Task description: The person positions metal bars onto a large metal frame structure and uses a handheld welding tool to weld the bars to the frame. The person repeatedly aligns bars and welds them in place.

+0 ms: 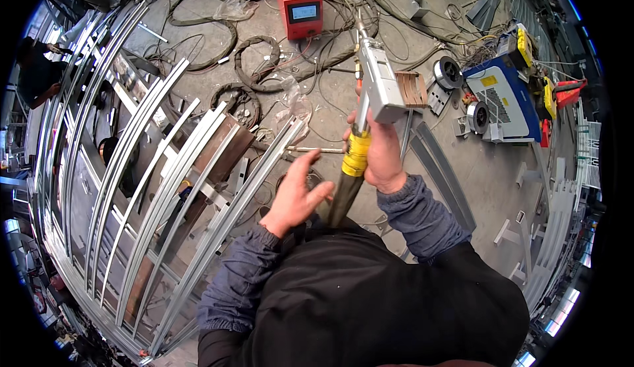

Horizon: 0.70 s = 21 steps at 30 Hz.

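My right hand (382,159) grips a welding torch (378,79) with a long grey metal head pointing away from me. A yellow band (356,153) wraps the torch below the head, and a thick dark hose (341,198) runs from it down toward my chest. My left hand (295,195) is open with fingers spread, just left of the hose and close to it. It hovers above the end of a curved silver metal rail (264,169). A thin rod (317,149) lies on the floor between the two hands.
Several long curved metal rails (132,162) form a frame on the left. Red welding machines (298,3) and coiled cables (254,70) lie on the concrete floor ahead. A blue and white machine (505,96) with wire spools stands at right. A person (36,70) crouches far left.
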{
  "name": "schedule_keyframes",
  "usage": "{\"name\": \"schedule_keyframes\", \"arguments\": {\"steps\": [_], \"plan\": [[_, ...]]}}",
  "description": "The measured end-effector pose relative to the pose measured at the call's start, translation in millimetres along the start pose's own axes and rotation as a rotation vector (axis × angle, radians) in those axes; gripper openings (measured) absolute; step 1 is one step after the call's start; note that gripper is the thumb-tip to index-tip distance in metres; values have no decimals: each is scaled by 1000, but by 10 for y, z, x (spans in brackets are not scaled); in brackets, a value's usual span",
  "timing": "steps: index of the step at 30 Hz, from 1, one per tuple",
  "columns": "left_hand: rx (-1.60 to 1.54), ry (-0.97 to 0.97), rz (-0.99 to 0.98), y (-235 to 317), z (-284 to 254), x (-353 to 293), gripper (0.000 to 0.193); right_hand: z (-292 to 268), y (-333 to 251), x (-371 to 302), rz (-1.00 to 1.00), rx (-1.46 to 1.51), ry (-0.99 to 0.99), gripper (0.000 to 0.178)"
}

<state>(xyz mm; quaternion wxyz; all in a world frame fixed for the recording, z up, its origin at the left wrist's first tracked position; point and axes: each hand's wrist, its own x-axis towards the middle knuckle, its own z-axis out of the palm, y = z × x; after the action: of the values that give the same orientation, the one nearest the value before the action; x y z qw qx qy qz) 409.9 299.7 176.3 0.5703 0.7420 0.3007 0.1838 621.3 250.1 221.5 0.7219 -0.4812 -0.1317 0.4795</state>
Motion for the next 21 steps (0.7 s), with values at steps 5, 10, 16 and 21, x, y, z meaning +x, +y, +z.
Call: {"name": "schedule_keyframes", "arguments": {"steps": [5, 10, 16, 21], "plan": [[-190, 66, -194, 275, -168, -292, 66, 718, 381, -20, -8, 29, 211, 45], [-340, 46, -401, 131, -1006, -980, 61, 1184, 879, -394, 47, -36, -49, 55], [-690, 31, -589, 81, -1812, -1584, 67, 1684, 1412, -542, 381, -18, -207, 58], [-708, -41, -718, -132, -2234, -1734, 64, 1930, 1723, -662, 536, -50, -118, 67]]}}
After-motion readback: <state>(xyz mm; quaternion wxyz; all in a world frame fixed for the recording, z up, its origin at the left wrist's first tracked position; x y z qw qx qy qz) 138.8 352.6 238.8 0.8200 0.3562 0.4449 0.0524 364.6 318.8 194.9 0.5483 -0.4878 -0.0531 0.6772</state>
